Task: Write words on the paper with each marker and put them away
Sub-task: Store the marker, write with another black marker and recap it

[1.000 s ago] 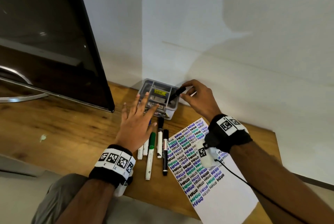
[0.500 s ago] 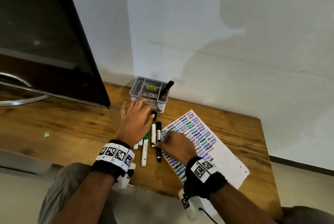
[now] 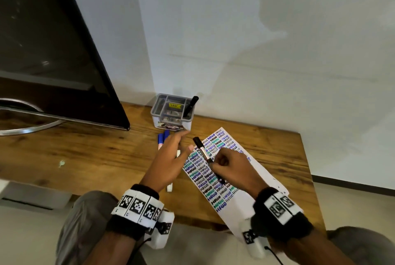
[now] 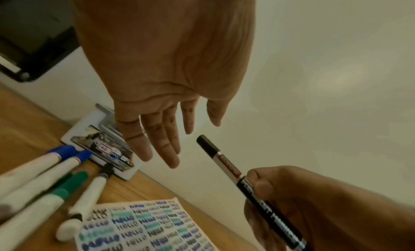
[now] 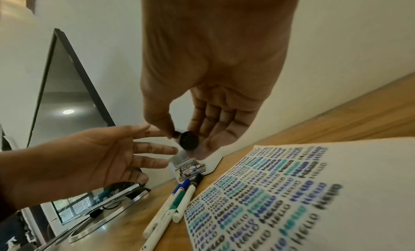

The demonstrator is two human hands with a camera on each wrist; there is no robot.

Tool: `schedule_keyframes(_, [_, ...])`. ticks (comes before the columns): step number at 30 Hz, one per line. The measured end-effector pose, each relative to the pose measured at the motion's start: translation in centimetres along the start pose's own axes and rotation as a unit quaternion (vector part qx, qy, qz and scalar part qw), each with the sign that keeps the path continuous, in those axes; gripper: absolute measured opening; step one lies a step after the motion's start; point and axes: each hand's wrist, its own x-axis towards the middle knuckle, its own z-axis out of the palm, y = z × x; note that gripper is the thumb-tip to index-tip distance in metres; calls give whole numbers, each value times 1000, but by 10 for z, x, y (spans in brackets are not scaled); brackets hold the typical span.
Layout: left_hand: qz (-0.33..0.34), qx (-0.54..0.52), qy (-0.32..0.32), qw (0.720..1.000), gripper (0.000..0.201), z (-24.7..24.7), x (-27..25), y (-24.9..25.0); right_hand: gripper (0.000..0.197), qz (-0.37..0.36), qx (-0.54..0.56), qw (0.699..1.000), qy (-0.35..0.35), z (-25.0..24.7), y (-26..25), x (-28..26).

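Right hand [image 3: 229, 166] is pinching a capped black marker [image 3: 205, 156] over the paper [image 3: 222, 170], cap angled toward the spread, empty left hand [image 3: 168, 164], probably so it's pulling the cap off.

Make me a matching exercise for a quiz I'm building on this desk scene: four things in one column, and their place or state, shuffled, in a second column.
Things:
1. black marker
2. left hand
3. blue-capped markers
4. paper

Place or state:
A. lying flat on the desk, covered with rows of HELLO
B. fingers spread, holding nothing
C. held in the right hand, above the paper
D. lying on the desk in front of the grey organiser box

Pairs: 1-C, 2-B, 3-D, 4-A
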Motion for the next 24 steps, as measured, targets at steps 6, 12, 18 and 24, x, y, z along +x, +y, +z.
schedule_keyframes(6, [-21, -102, -86, 991, 14, 35, -19, 20, 23, -54, -11, 999, 2, -24, 41, -58])
schedule_keyframes(12, [4, -69, -122, 990, 11, 58, -29, 26, 22, -71, 19, 997, 21, -11, 70, -69])
schedule_keyframes(18, [20, -46, -119, 992, 13, 77, -40, 32, 9, -121, 45, 992, 4, 3, 68, -67])
schedule_keyframes(24, [-8, -72, -111, 991, 3, 86, -43, 16, 36, -168, -83, 982, 26, 10, 85, -68])
